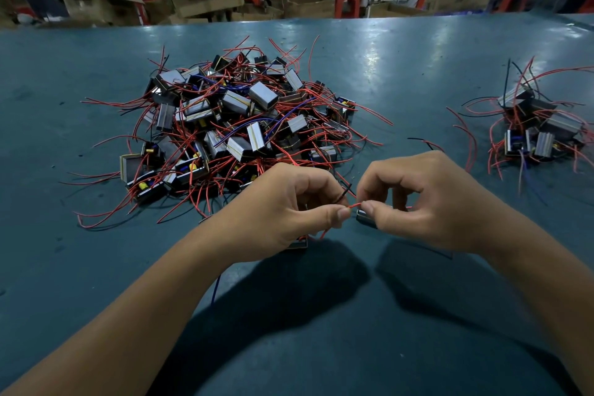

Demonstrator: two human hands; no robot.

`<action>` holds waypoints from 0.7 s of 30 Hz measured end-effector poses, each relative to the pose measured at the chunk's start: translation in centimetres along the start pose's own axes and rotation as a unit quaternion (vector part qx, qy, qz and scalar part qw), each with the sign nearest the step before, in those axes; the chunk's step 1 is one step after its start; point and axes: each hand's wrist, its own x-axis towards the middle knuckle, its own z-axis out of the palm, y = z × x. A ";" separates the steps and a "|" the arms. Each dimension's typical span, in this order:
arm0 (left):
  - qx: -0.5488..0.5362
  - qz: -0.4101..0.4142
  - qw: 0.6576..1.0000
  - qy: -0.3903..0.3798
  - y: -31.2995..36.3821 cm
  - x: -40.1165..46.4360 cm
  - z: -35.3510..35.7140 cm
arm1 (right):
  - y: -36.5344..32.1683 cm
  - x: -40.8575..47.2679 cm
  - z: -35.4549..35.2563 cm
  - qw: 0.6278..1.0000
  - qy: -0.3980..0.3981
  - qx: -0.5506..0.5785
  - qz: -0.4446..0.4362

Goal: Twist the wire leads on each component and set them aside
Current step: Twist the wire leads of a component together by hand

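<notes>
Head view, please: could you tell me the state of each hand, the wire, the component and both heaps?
Left hand: pinches the red wire.
Right hand: pinches the same wire and holds the component.
Red wire: stretched between both hands' fingertips.
Component: held off the table, mostly hidden.
Large heap: tangled, leads loose, ahead on the table.
Small heap: set apart at the right.
</notes>
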 end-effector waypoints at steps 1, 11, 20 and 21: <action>0.001 -0.001 1.000 -0.001 0.0 0.0 0.0 | -0.1 0.0 -0.1 1.000 -0.002 -0.021 -0.015; -0.012 -0.002 1.000 0.000 -0.1 0.1 -0.1 | -0.3 -0.1 -0.3 0.983 0.004 -0.155 -0.095; -0.017 -0.011 1.000 0.009 0.0 0.1 -0.2 | -0.2 -0.1 -0.4 0.982 0.015 -0.162 -0.098; -0.017 -0.012 1.000 0.008 0.0 0.1 -0.2 | -0.3 -0.1 -0.4 0.983 0.013 -0.158 -0.097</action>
